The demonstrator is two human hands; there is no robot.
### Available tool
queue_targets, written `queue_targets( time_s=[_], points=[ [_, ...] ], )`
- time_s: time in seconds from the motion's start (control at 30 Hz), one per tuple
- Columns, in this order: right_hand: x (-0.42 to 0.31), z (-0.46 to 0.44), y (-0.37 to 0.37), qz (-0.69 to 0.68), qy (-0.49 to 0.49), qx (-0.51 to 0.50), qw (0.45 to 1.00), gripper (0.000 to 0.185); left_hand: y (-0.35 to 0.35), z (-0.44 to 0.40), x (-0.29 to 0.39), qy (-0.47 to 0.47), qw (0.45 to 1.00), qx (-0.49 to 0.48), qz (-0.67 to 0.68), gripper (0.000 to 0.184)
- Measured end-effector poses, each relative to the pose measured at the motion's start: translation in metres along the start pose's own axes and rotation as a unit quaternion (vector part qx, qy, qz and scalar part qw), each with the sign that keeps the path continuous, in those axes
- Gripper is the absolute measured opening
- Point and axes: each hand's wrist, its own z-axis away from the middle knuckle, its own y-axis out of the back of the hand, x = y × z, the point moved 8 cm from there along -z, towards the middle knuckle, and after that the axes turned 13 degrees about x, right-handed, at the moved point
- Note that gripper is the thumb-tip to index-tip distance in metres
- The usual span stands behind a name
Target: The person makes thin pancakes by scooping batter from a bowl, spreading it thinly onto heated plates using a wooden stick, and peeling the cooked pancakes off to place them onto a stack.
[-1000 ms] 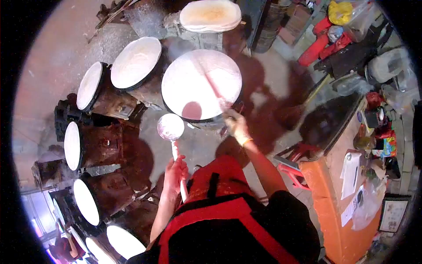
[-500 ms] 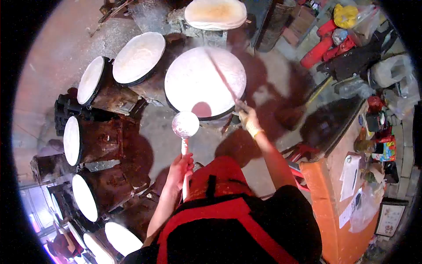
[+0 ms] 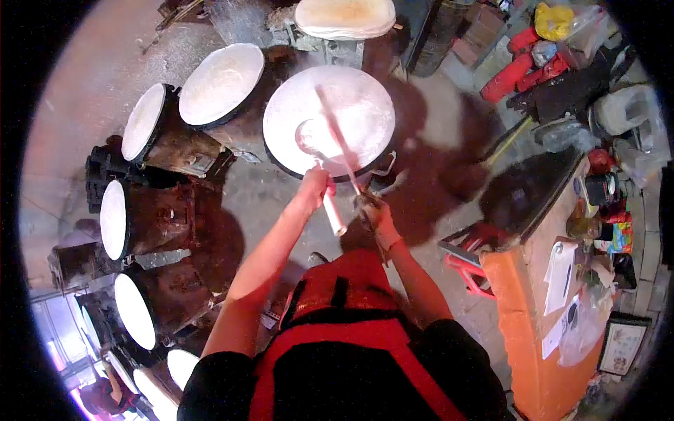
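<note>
A round griddle [image 3: 281, 112] with a pale, white-coated surface stands in front of me. My left hand [image 3: 316, 185] is wrapped round the handle of a ladle [image 3: 335, 212]; its round bowl is over the near-left part of the griddle, and I cannot tell whether it touches. My right hand [image 3: 377, 215], which appears gloved, grips a long thin stick [image 3: 340, 137] that reaches across the griddle and is blurred by motion. The two hands are close together at the griddle's near edge.
More white-topped griddles [image 3: 221, 84] on rusty drum stands [image 3: 165, 221] curve round my left. Behind stands a stack of pale flat rounds [image 3: 344, 17]. On the right are an orange-sided table [image 3: 512, 309] with papers and jars, and red cylinders [image 3: 507, 78]. Another person [image 3: 105, 396] is far lower left.
My left hand has moved forward and up, bringing the ladle from before the griddle to over it. My right hand has come inward and nearer to me, drawing the stick leftward.
</note>
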Motion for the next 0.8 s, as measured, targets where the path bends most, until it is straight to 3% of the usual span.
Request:
queue_targets(
  time_s=[0.03,0.07,0.1,0.13,0.17,0.2,0.27,0.3,0.33,0.37,0.47,0.53,0.63,0.67,0.73,0.77,0.8],
  points=[
    [0.011,0.002,-0.005,-0.012,-0.026,-0.004,1.0,0.033,-0.016,0.01,0.008,0.039,0.996,-0.066,0.045,0.007],
    [0.01,0.0,-0.005,-0.004,-0.012,-0.018,1.0,0.032,-0.011,0.027,0.03,-0.115,0.965,-0.063,-0.226,0.011],
    [0.001,0.003,-0.01,0.004,0.003,-0.031,1.0,0.031,-0.037,0.085,0.071,-0.252,0.841,-0.012,-0.478,0.024],
    [-0.055,0.023,-0.022,0.03,0.056,-0.051,0.997,0.031,-0.029,0.102,0.072,-0.148,0.938,-0.11,-0.295,0.025],
    [-0.085,0.025,-0.024,0.033,0.073,-0.039,0.996,0.03,-0.02,0.121,0.071,0.035,0.984,-0.174,-0.01,0.027],
    [-0.116,0.028,-0.026,0.037,0.09,-0.027,0.995,0.029,-0.01,0.142,0.072,0.194,0.949,-0.186,0.163,0.029],
    [-0.143,0.025,-0.012,-0.006,0.017,0.067,0.998,0.031,0.008,0.171,0.068,0.223,0.952,-0.142,0.155,0.012],
    [-0.148,0.028,-0.01,0.057,0.034,0.097,0.993,0.028,0.017,0.181,0.067,0.235,0.952,-0.122,0.155,0.006],
    [-0.138,0.027,-0.014,0.133,0.203,0.094,0.965,0.031,0.032,0.181,0.063,0.27,0.948,-0.078,0.147,0.005],
    [-0.109,0.03,-0.017,0.203,0.367,0.088,0.903,0.035,0.045,0.182,0.066,0.256,0.957,-0.057,0.122,0.004],
    [-0.086,0.113,-0.055,0.291,0.325,0.018,0.9,0.037,0.087,0.179,0.066,0.223,0.971,-0.036,0.079,0.008],
    [-0.079,0.112,-0.049,0.304,0.368,0.027,0.878,0.034,0.116,0.184,0.065,0.204,0.977,-0.007,0.065,0.009],
    [-0.09,0.104,-0.019,0.231,0.205,0.151,0.939,0.028,0.155,0.201,0.07,0.214,0.971,-0.009,0.11,0.009],
    [-0.066,0.096,0.004,0.272,0.193,0.224,0.916,0.027,0.165,0.207,0.072,0.22,0.965,-0.018,0.14,0.01],
    [-0.035,0.108,-0.001,0.33,0.202,0.228,0.894,0.031,0.178,0.225,0.077,0.273,0.937,0.0,0.218,0.01],
    [-0.034,0.129,-0.028,0.35,0.22,0.162,0.896,0.034,0.181,0.237,0.083,0.295,0.919,0.009,0.261,0.011],
    [-0.037,0.152,-0.061,0.32,0.269,0.094,0.904,0.038,0.184,0.256,0.101,0.232,0.954,0.034,0.187,0.008]
  ],
)
